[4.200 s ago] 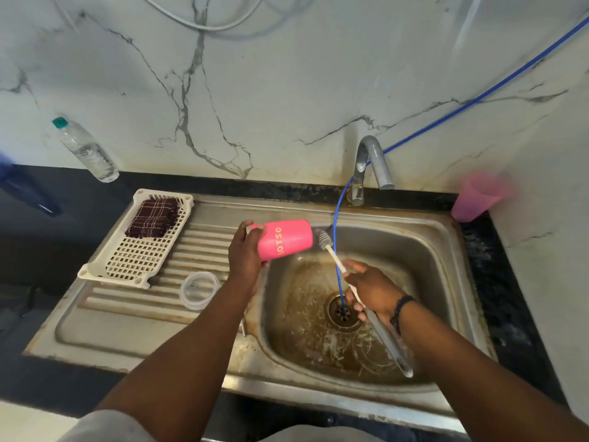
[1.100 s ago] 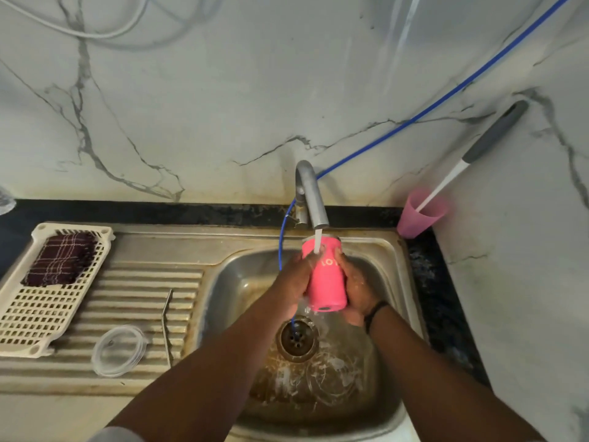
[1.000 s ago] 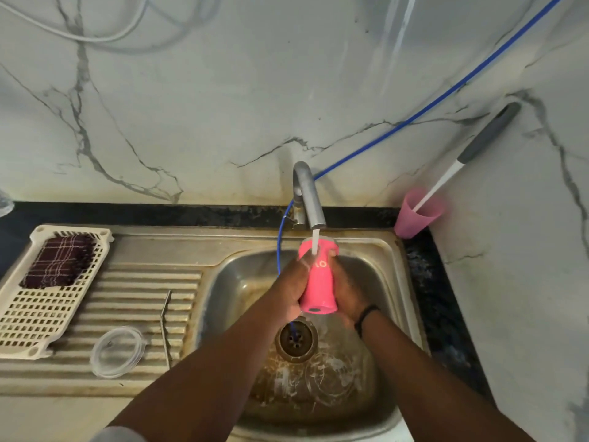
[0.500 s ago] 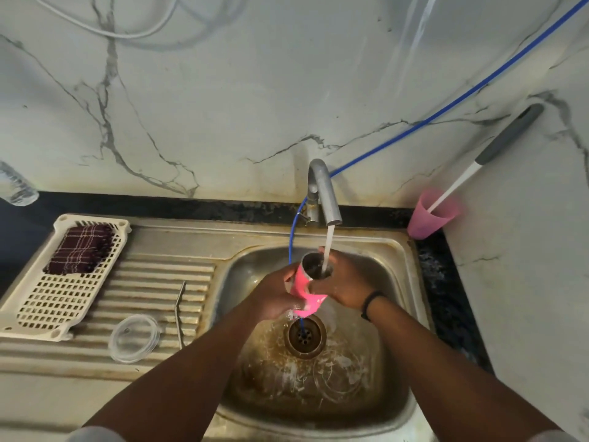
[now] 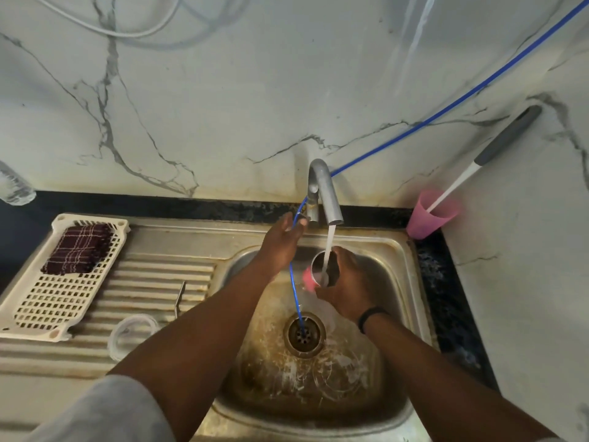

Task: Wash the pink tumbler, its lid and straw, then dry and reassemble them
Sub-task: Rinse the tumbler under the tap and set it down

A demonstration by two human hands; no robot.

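Note:
My right hand grips the pink tumbler over the sink basin, mouth up under the tap. Running water falls into the tumbler. My left hand is off the tumbler, with its fingers stretched out at the base of the tap, beside the blue hose. The clear lid lies flat on the ribbed drainboard to the left. The metal straw lies next to it on the drainboard.
A white perforated tray with a folded maroon checked cloth sits on the drainboard's left. A pink cup holding a bottle brush stands in the right corner. The steel sink has a stained basin and drain.
My left hand has let go of the tumbler and moved up to the tap's base. My right hand alone now holds the tumbler under the water.

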